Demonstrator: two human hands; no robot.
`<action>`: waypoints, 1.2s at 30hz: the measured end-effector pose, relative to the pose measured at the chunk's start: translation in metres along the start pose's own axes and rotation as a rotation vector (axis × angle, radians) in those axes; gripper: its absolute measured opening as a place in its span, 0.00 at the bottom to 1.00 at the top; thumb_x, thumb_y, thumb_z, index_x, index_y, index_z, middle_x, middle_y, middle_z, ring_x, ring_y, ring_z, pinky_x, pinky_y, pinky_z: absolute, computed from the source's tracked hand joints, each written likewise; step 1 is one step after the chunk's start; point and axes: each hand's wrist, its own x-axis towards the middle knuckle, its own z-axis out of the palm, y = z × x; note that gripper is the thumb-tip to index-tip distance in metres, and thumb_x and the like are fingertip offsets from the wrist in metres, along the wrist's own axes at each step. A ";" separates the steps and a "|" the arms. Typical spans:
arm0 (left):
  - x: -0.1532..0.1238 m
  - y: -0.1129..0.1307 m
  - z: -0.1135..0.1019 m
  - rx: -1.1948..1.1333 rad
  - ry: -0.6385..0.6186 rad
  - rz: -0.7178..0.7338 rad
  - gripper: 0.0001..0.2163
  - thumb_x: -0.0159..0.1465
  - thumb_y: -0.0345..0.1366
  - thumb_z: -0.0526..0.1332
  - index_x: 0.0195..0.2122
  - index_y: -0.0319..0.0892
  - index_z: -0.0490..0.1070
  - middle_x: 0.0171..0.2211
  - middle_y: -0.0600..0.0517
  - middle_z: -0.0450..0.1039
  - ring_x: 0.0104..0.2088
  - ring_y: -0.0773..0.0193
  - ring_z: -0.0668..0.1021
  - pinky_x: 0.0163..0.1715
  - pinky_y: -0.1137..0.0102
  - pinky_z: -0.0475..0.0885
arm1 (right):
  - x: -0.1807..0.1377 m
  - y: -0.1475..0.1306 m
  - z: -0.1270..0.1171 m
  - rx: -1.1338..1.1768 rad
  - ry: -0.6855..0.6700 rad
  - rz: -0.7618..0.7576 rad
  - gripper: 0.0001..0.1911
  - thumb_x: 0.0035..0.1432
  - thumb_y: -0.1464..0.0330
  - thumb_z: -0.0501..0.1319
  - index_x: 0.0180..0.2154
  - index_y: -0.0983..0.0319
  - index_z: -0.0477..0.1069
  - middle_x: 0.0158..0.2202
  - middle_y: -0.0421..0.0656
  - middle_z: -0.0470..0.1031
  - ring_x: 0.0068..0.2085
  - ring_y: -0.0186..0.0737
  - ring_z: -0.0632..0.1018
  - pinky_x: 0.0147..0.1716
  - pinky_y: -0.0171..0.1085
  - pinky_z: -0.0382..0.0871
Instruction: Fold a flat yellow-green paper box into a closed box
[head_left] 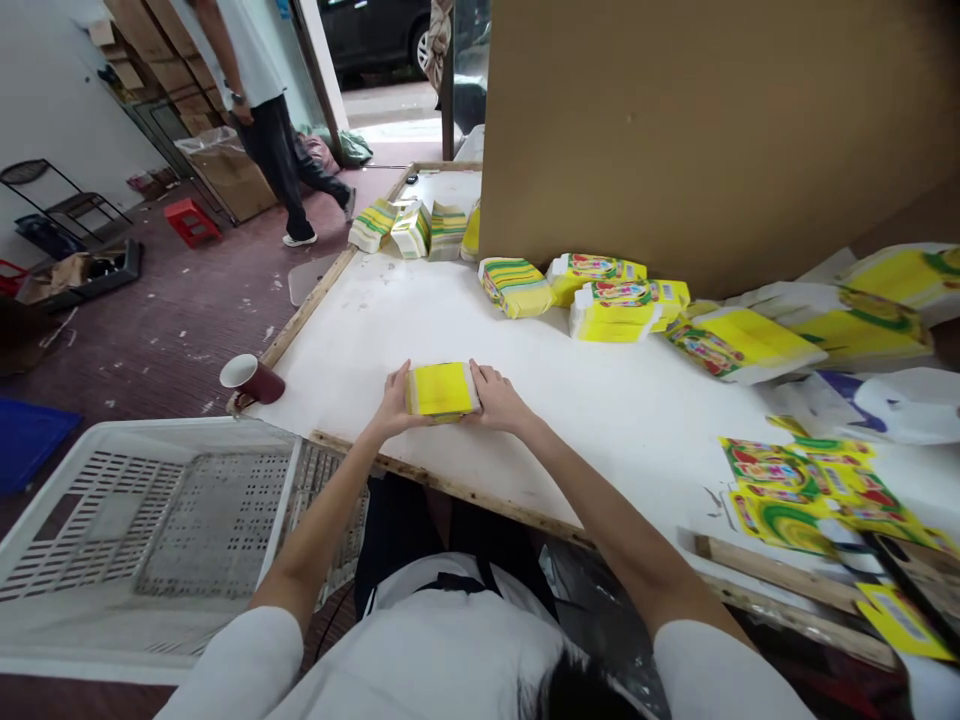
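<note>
A small stack of yellow flat cartons rests on the white table in front of me. My left hand presses against its left side and my right hand against its right side, fingers closed round the edges. Further back lie more bundles of yellow printed cartons, and loose printed sheets lie at the right.
A dark red mug stands on the table's left corner. A white plastic crate sits low at my left. A tall brown cardboard panel stands behind the table. Another person walks at the back left.
</note>
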 end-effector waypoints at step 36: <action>0.019 0.025 -0.020 0.323 -0.194 0.105 0.47 0.47 0.45 0.72 0.65 0.41 0.51 0.59 0.36 0.60 0.61 0.38 0.65 0.59 0.46 0.62 | 0.023 0.013 -0.001 0.058 0.104 -0.106 0.64 0.33 0.52 0.75 0.66 0.74 0.52 0.56 0.63 0.64 0.55 0.66 0.67 0.57 0.57 0.63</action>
